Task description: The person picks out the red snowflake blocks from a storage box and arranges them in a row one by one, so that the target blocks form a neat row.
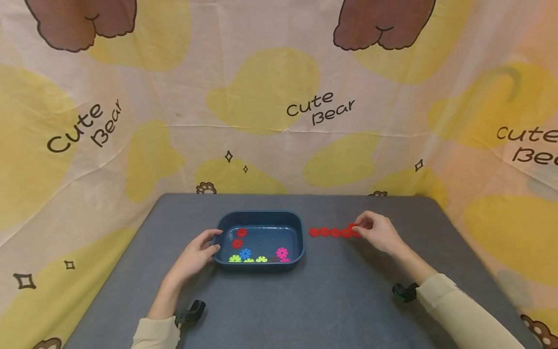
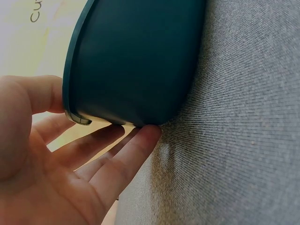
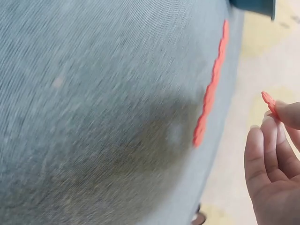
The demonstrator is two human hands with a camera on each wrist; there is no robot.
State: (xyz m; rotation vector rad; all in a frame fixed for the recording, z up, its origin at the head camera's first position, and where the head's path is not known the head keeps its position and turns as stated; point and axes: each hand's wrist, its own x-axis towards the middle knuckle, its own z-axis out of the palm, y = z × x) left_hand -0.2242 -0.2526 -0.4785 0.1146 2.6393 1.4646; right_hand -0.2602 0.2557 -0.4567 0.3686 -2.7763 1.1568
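A dark blue tray (image 1: pixel 261 266) holds flower-shaped plastic pieces. At its left end, my left hand (image 1: pixel 192 259) grips the wall; in the left wrist view, the fingers of the left hand (image 2: pixel 79 154) press the outside of the tray (image 2: pixel 136 61), with one digit's tip hidden behind the rim. To the right of the tray lies a row of red pieces (image 1: pixel 324 232). My right hand (image 1: pixel 380 235) is over the row's right end. In the right wrist view, the right hand (image 3: pixel 276 159) pinches a red piece (image 3: pixel 268 101), raised beside the red row (image 3: pixel 211 89).
Inside the tray are two red pieces (image 1: pixel 241 233), a blue piece (image 1: pixel 245 253), a pink piece (image 1: pixel 282 252) and several yellow-green ones (image 1: pixel 235 259) near the front wall. The grey table (image 1: pixel 279 310) ends at a patterned cloth (image 1: pixel 261 160) behind.
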